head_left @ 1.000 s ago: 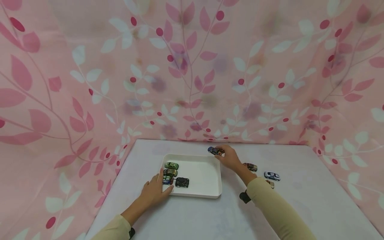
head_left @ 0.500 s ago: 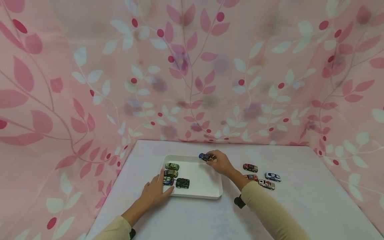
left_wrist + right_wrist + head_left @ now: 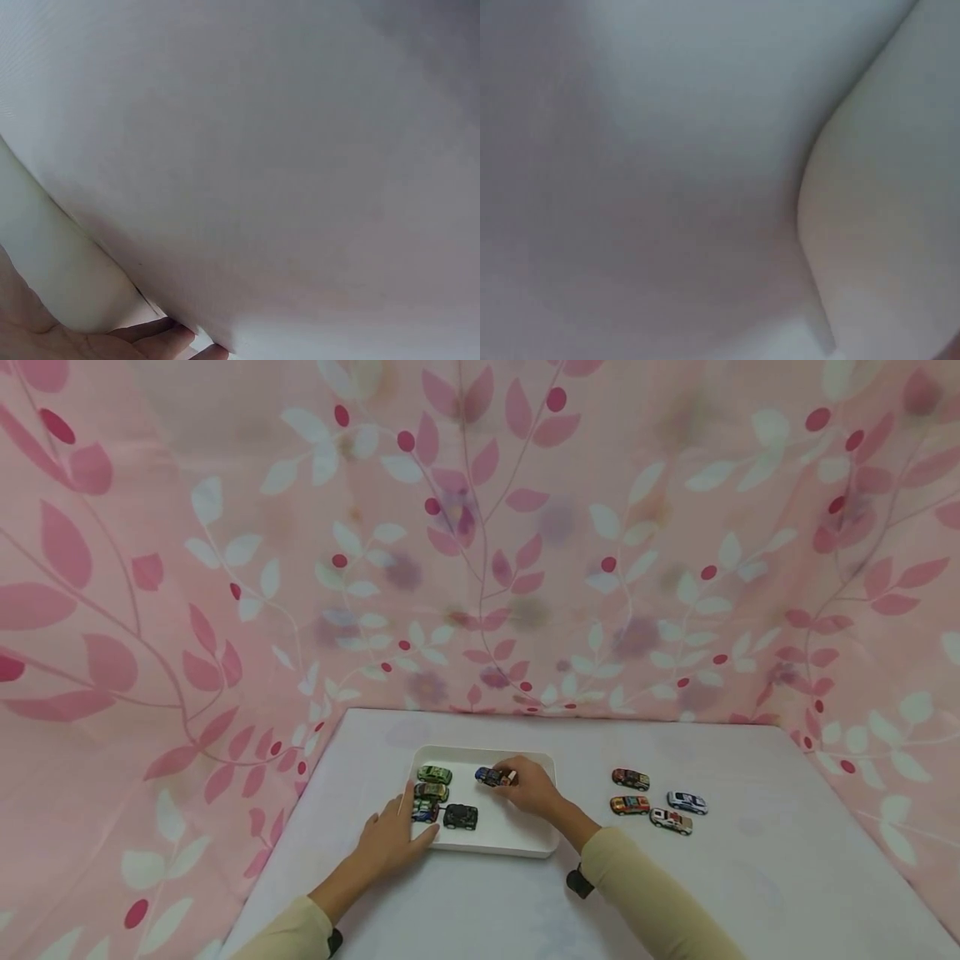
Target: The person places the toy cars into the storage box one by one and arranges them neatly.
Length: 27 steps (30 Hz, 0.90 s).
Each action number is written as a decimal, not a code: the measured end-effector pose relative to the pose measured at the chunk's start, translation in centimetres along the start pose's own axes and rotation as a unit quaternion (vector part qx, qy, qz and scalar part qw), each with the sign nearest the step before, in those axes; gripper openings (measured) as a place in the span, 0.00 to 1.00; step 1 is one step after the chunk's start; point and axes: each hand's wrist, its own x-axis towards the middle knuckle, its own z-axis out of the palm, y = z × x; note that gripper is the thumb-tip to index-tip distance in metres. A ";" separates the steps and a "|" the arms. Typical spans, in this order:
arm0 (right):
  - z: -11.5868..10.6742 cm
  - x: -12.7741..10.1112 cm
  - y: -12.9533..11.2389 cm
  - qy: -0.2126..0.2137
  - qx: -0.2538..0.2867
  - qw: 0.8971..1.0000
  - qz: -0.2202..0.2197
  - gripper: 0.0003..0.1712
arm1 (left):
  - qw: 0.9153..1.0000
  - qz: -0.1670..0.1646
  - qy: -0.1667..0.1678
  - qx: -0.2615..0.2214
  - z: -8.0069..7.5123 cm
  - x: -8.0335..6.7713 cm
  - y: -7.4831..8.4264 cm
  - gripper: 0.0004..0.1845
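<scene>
My right hand (image 3: 531,787) pinches a dark blue toy car (image 3: 491,776) with orange at its rear, over the back middle of the white tray (image 3: 517,843). My left hand (image 3: 390,839) lies at the tray's near left corner, fingers stretched along the left side, thumb over the front rim. In the left wrist view, its fingers (image 3: 169,341) show at the bottom edge. Inside the tray, a light green car (image 3: 435,774), a green-and-orange car (image 3: 432,792) and a blue-green car (image 3: 425,811) line the left side. Beside them sits a black car (image 3: 461,816).
Right of the tray, on the white-covered table (image 3: 750,877), several more toy cars lie: a dark red one (image 3: 631,779), an orange one (image 3: 630,805), a white-and-red one (image 3: 671,821) and a white-and-blue one (image 3: 687,802). Pink floral cloth (image 3: 480,568) hangs behind.
My right hand has carried the blue car leftward and toward me, from beyond the tray's back right corner to over its inside. My left hand has stayed at its corner.
</scene>
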 end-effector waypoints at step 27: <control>2.6 0.8 -1.8 -0.059 0.049 0.996 0.040 0.16 | 1.000 0.002 0.001 0.001 -0.2 0.0 0.1 0.52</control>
